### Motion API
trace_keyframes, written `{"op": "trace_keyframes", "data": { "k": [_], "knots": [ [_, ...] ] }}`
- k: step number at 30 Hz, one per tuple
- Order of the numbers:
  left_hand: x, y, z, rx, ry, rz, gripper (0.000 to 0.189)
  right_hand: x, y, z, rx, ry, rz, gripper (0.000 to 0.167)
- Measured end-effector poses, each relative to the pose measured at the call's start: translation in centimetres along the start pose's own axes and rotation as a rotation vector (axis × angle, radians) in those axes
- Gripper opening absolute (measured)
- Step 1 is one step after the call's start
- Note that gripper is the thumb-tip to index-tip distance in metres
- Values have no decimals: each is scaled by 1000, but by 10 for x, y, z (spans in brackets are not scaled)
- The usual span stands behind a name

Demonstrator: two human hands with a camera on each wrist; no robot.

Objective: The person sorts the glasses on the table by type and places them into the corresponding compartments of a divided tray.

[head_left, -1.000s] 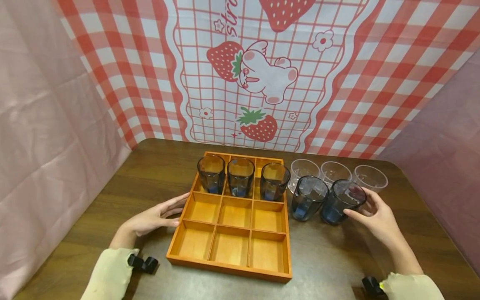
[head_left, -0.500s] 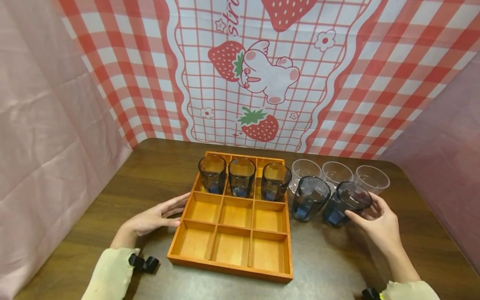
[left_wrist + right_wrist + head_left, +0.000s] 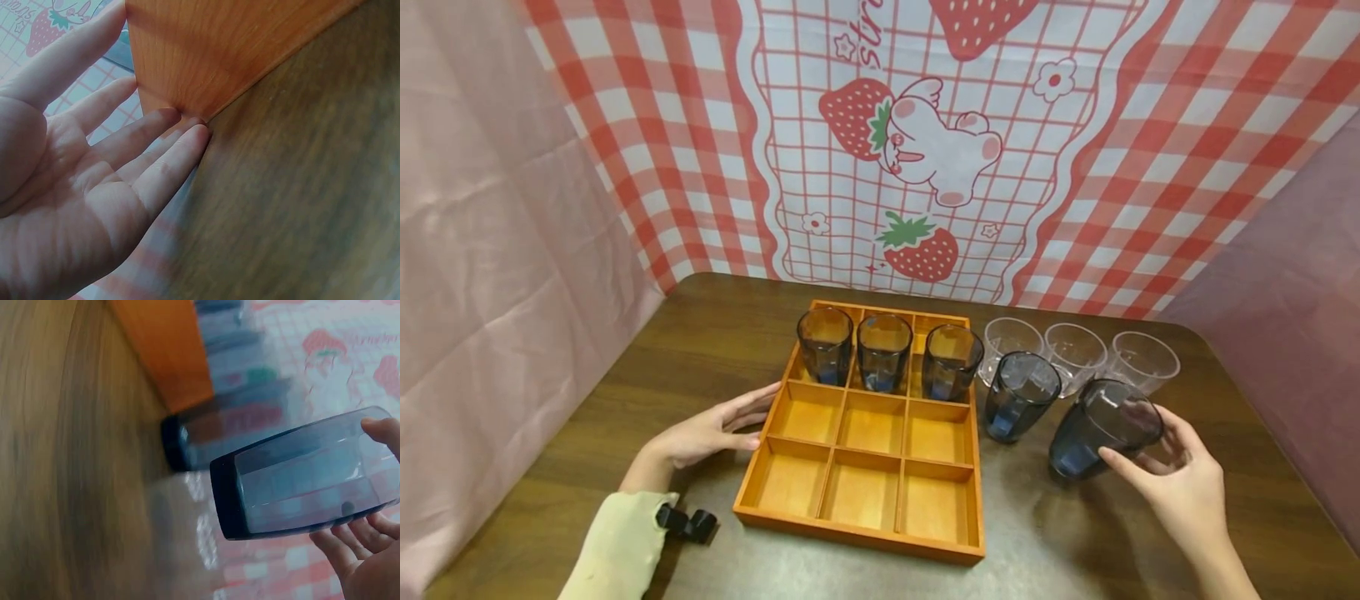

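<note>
In the head view, your left hand [image 3: 715, 429] lies at the left side of the wooden tray [image 3: 857, 539], fingers extended and spread; your right hand [image 3: 1183, 483] pinches a tilted dark glass [image 3: 1105, 429] between thumb and fingers, right of the tray; a second dark glass [image 3: 1021, 396] stands between that one and the tray, apart from the one you hold; three more dark glasses [image 3: 883, 354] stand in compartments towards the tray's far end, one each left, middle and right; three clear glasses [image 3: 1075, 354] stand in a row at the far right of the brown surface [image 3: 700, 333]; a strawberry-print cloth [image 3: 940, 150] hangs behind.

In the left wrist view, your left fingertips touch the tray's outer wall, palm showing, fingers apart.

In the right wrist view, your thumb presses one side of the glass near its mouth, your fingers the other; behind it another dark glass and the tray's wall show, blurred.
</note>
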State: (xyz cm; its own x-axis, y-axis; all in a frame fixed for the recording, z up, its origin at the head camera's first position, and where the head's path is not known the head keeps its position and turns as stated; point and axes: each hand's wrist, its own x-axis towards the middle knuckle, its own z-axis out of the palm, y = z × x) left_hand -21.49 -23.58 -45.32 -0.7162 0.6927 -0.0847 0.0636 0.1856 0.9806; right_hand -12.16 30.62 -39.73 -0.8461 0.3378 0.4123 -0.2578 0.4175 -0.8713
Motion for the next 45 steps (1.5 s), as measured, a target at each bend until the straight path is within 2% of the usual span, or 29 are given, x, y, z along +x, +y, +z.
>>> {"op": "trace_keyframes", "data": {
  "k": [5, 8, 16, 22, 25, 29, 34, 38, 45],
  "knots": [
    [1, 2, 1, -2, -4, -15, 79, -9, -16, 3, 195, -96, -76, 71],
    [2, 2, 1, 0, -3, -18, 78, -13, -30, 9, 244, -146, -87, 72],
    [1, -1, 1, 11, 3, -18, 77, -12, -60, 44, 229, -237, -111, 74],
    [1, -3, 1, 21, 6, -11, 76, -9, -78, 84, 135, -313, -165, 75],
    [1, -4, 1, 22, 9, -12, 76, -8, -84, 105, 141, -375, -134, 75],
    [1, -3, 2, 9, 13, -18, 77, -6, -93, 131, 114, -468, -51, 74],
    [-1, -1, 1, 4, 12, -28, 77, -4, -100, 162, 91, -549, 11, 76],
    [-3, -1, 0, 8, 14, -31, 77, -2, -104, 184, 114, -596, 19, 78],
    [-1, -2, 1, 2, 6, -26, 76, -1, -109, 215, 113, -637, -15, 73]
  ]
}}
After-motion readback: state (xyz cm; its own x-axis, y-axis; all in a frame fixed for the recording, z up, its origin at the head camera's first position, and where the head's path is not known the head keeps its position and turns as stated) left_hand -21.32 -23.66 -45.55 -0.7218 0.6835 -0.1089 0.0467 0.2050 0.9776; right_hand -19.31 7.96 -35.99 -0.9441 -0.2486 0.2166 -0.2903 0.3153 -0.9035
